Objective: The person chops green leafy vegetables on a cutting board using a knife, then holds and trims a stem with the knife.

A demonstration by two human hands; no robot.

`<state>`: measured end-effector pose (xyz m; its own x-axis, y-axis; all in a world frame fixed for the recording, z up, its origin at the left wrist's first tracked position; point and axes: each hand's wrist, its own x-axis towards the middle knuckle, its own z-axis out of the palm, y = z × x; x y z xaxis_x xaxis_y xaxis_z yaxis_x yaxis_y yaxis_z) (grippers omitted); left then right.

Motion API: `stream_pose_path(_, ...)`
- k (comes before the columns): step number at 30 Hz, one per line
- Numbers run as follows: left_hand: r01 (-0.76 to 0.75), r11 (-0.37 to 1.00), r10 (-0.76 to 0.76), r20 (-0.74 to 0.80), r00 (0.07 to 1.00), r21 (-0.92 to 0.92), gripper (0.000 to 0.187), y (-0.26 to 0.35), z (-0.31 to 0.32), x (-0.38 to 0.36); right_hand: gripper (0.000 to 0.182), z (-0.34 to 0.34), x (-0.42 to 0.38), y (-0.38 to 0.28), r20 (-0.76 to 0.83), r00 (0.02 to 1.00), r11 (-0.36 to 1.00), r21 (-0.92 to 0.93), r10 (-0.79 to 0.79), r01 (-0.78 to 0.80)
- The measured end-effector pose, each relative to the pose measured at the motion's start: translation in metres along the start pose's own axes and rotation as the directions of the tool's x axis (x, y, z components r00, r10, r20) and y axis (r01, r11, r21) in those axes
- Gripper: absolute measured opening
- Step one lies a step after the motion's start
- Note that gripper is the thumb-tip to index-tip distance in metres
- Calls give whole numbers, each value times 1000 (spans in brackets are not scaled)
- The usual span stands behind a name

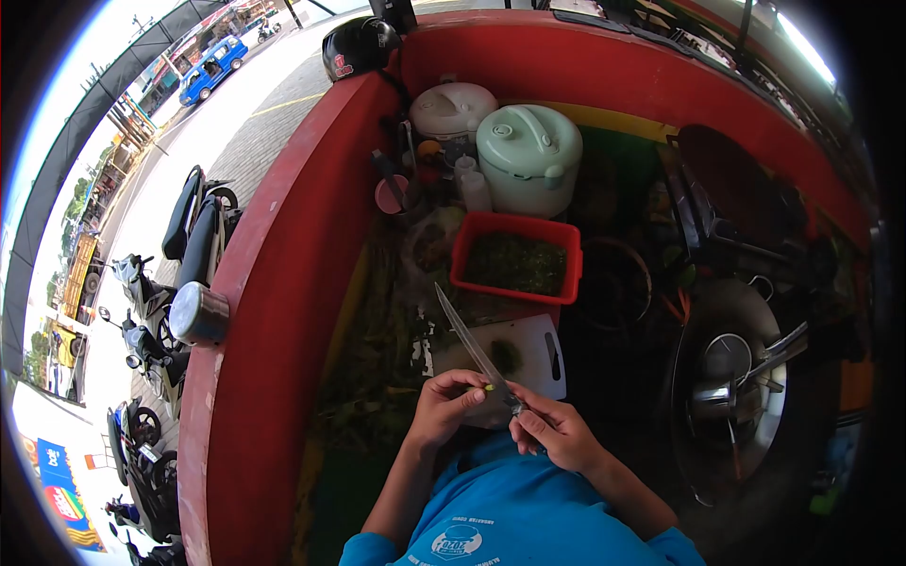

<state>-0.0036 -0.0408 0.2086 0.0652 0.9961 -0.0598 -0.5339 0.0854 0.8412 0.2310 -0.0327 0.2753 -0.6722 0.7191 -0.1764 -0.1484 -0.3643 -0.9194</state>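
Note:
My right hand [552,434] is closed around the handle of a long kitchen knife [464,332], its blade slanting up and to the left. Close by the blade, my left hand [445,406] pinches a small yellow-green piece [490,387], too small to name. Below the knife lies a white cutting board [536,344] with a dark slot handle and a little pile of chopped greens [507,356]. Just beyond the board stands a red plastic basin [469,247] holding finely chopped greens [517,262].
Two rice cookers, one pale green [530,156] and one whitish [451,108], stand at the back. On the right is a large wok [703,396] with metal utensils. A red wall [274,311] runs along the left, bearing a metal pot [199,314] and a black helmet [359,47].

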Motion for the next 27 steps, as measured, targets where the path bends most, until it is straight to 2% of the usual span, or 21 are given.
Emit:
stream_pose_path(5, -55, 998, 55, 25, 998, 5, 13, 5, 1, 10, 50, -6, 1, 2, -9, 999, 996, 78, -48, 49)
stream_pose_path(14, -66, 993, 60, 67, 996, 100, 8, 14, 13, 14, 50, -10, 1, 1, -12, 999, 997, 63, -42, 43)
stream_pose_path(21, -63, 989, 55, 65, 996, 137, 8, 16, 15, 14, 50, -15, 2, 4, -12, 994, 993, 46, -107, 108)
stream_pose_path(23, -69, 982, 59, 61, 996, 175, 8, 17, 13, 15, 54, -18, -1, 0, 55, 998, 998, 57, -29, 26)
stream_pose_path(27, -44, 986, 21, 146, 989, 160, 12, 25, 18, 18, 59, -11, -7, -17, 64, 998, 1000, -25, 13, -12)
